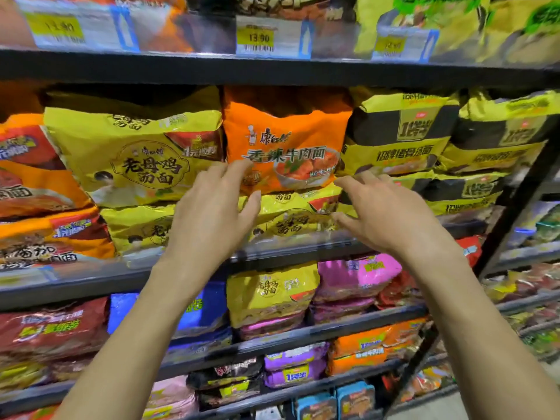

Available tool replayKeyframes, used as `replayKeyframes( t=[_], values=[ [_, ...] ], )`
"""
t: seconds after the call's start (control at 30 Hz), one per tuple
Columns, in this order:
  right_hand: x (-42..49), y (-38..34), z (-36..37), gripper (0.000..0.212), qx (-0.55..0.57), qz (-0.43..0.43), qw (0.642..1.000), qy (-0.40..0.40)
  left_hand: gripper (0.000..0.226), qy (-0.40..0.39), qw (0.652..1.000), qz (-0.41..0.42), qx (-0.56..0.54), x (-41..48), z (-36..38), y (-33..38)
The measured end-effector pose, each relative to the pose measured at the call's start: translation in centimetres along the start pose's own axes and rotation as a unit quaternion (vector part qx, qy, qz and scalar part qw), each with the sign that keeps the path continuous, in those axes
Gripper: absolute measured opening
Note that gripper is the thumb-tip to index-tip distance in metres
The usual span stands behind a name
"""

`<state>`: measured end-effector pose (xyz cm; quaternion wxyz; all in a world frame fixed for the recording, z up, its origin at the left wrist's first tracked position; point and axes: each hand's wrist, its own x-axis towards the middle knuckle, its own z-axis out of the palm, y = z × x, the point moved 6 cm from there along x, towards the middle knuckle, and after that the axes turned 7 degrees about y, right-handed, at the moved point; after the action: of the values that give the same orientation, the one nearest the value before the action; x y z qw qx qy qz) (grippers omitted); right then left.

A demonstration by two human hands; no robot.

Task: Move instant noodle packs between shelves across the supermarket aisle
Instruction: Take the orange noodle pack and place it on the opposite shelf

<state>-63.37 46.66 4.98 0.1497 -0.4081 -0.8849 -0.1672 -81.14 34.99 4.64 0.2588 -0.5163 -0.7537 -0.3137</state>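
An orange noodle multipack [285, 137] stands on the middle shelf [303, 253], resting on a yellow pack [291, 216]. My left hand [212, 213] is raised at the orange pack's lower left corner, fingers spread and slightly bent. My right hand [385, 213] hovers at its lower right corner, fingers spread. Neither hand grips anything; whether the fingertips touch the packs is unclear.
Yellow packs [133, 153] stand to the left, yellow-black packs [400, 137] to the right. The upper shelf edge [272, 69] with price tags [257, 37] runs just above. Lower shelves hold pink, purple, red and blue packs. A black upright post [515, 207] ends the rack at right.
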Motion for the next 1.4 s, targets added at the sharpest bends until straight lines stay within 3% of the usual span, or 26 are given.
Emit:
replayKeyframes(
  t=[0.23, 0.37, 0.53, 0.83, 1.03, 1.23, 1.4],
  values=[
    [1.5, 1.0, 0.6, 0.045, 0.034, 0.02, 0.991, 0.124, 0.064, 0.052, 0.991, -0.061, -0.105, 0.1, 1.4, -0.4],
    [3.0, 0.9, 1.0, 0.067, 0.159, -0.016, 0.967, 0.2, 0.073, 0.11, 0.981, -0.085, -0.134, 0.4, 1.4, -0.1],
    [4.6, 0.6, 3.2, 0.087, 0.283, -0.033, 0.933, 0.218, 0.09, 0.098, 0.982, -0.092, -0.136, 0.9, 3.2, 0.5],
    [5.4, 0.3, 5.8, 0.096, 0.368, -0.019, 0.886, 0.283, 0.101, 0.124, 0.972, -0.117, -0.161, 0.8, 4.8, 0.8],
    [4.7, 0.9, 6.2, 0.092, 0.417, -0.03, 0.847, 0.329, 0.085, 0.131, 0.958, -0.12, -0.224, -0.2, 3.2, 0.8],
    [3.5, 1.6, 5.9, 0.08, 0.478, -0.057, 0.801, 0.357, 0.086, 0.143, 0.958, -0.09, -0.232, -2.5, 3.5, 1.7],
    [3.2, 1.5, 5.8, 0.083, 0.472, -0.062, 0.813, 0.336, 0.093, 0.139, 0.95, -0.088, -0.264, -2.2, 3.7, 1.2]
  ],
)
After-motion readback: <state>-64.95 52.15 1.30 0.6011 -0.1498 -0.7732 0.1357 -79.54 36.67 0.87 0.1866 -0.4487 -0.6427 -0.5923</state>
